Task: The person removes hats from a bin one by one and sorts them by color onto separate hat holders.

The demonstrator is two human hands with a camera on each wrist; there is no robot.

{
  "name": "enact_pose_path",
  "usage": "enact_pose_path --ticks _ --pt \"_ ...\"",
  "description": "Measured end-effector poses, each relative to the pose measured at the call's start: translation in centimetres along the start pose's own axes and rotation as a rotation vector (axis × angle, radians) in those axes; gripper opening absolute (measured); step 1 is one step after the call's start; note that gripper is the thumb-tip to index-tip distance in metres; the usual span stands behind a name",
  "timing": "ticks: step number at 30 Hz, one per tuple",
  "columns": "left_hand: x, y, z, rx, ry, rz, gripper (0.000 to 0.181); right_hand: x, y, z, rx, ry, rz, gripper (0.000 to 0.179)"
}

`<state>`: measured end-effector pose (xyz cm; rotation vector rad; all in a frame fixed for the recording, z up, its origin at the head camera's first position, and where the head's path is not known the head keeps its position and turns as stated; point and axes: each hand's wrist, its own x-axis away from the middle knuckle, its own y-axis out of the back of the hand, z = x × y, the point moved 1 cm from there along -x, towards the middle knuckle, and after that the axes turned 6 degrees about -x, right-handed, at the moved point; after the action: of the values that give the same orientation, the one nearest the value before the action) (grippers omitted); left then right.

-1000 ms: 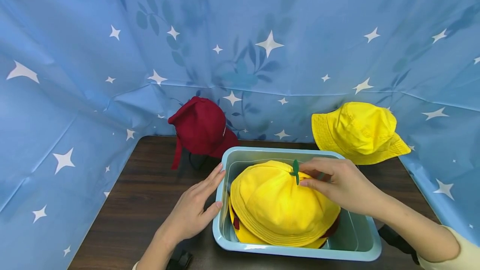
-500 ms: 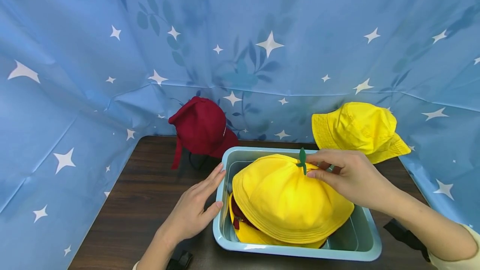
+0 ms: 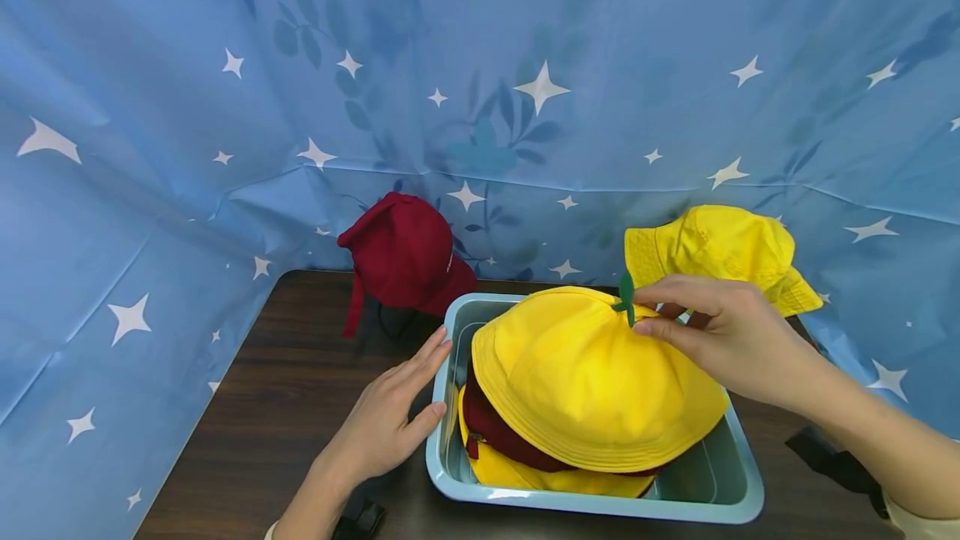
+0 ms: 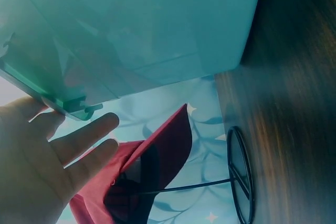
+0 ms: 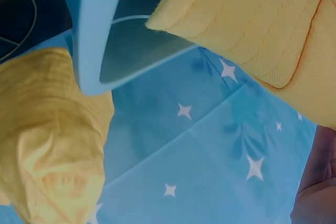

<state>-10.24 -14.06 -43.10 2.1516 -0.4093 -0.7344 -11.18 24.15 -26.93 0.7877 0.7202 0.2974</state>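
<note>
A yellow bucket hat (image 3: pixel 592 382) with a green leaf sprout (image 3: pixel 626 298) on its crown hangs tilted over a light blue plastic bin (image 3: pixel 600 509). My right hand (image 3: pixel 723 340) pinches the crown just beside the sprout. Beneath the hat, inside the bin, show a dark red hat (image 3: pixel 506 440) and a yellow brim (image 3: pixel 532 480) below that. My left hand (image 3: pixel 386 411) rests with straight fingers against the bin's left rim. In the right wrist view the lifted hat's brim (image 5: pixel 252 24) stands beside the bin wall (image 5: pixel 94 30).
At the back left a dark red cap (image 3: pixel 401 252) sits on a black wire stand (image 4: pixel 241 179). Another yellow bucket hat (image 3: pixel 712 244) is at the back right, partly behind my right hand. A blue star-patterned cloth (image 3: pixel 480 107) rises behind the dark wooden table (image 3: pixel 285 407).
My right hand has raised the sprout hat up and to the right, uncovering more of the dark red hat below. My left hand has stayed on the rim.
</note>
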Motion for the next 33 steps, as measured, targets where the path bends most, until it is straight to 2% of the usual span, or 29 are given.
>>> enact_pose_path --ticks 10,20,33 --pt "0.0 0.1 0.0 -0.001 -0.003 -0.009 0.067 -0.3 1.9 0.1 0.065 0.007 -0.085 0.051" --pt "0.1 0.1 -0.1 0.002 0.002 0.003 0.068 -0.3 3.5 0.0 0.104 -0.001 -0.144 0.046" --pt "0.2 0.0 0.1 0.001 0.001 0.008 0.068 -0.5 5.2 -0.3 0.163 -0.112 -0.236 0.043"
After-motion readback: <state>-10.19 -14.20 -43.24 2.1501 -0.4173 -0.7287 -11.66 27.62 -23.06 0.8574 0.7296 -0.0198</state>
